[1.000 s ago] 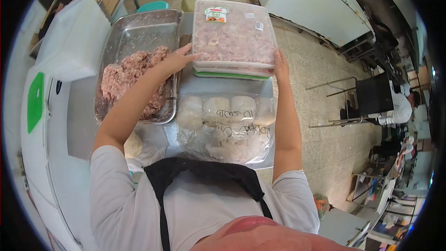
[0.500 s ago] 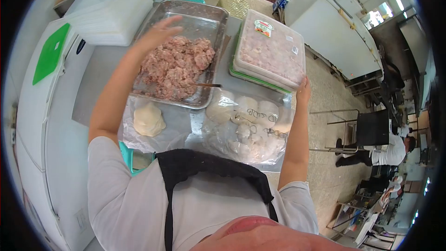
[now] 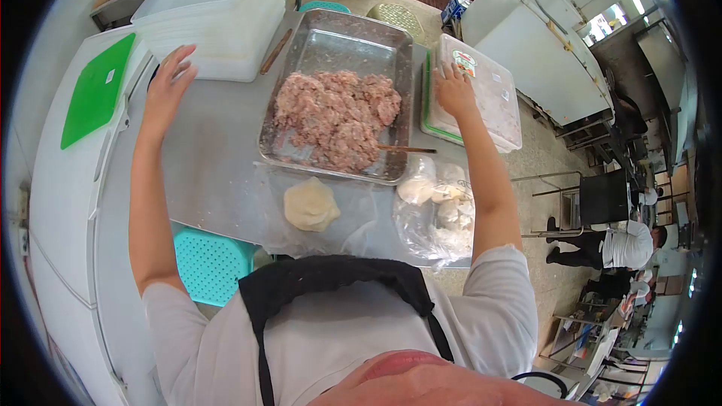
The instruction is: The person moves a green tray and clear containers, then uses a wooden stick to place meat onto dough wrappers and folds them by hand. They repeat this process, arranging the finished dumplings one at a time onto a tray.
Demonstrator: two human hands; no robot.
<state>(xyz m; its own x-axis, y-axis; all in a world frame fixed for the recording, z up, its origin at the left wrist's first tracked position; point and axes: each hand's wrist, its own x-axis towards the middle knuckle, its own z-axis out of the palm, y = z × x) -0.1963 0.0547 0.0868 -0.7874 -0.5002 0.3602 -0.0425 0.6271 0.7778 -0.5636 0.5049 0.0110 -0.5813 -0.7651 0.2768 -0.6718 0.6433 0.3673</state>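
Note:
My left hand (image 3: 171, 79) is raised at the left with its fingers apart and nothing in it, near a stack of white plastic trays (image 3: 263, 60). On a lidded plastic box (image 3: 492, 101) with a green-edged layer beneath it rests my right hand (image 3: 454, 90), fingers spread over the lid's left side. Between my arms stands a metal tray (image 3: 342, 39) with a mound of minced meat (image 3: 338, 116). A thin stick handle (image 3: 410, 149) pokes out of the meat. In front lie a pale dough ball (image 3: 310, 204) on clear plastic film and bagged dough pieces (image 3: 436, 199), partly behind my right forearm.
A green board (image 3: 98, 90) lies on the white freezer (image 3: 64, 188) at the left. A brown stick (image 3: 276, 51) leans beside the white trays. Below the table edge is a turquoise stool (image 3: 214, 267). Another person (image 3: 628, 244) stands at the far right.
My left hand has moved left, from above the meat to beside the white trays. My right hand has gone from the box's near right corner to its lid. The view has shifted.

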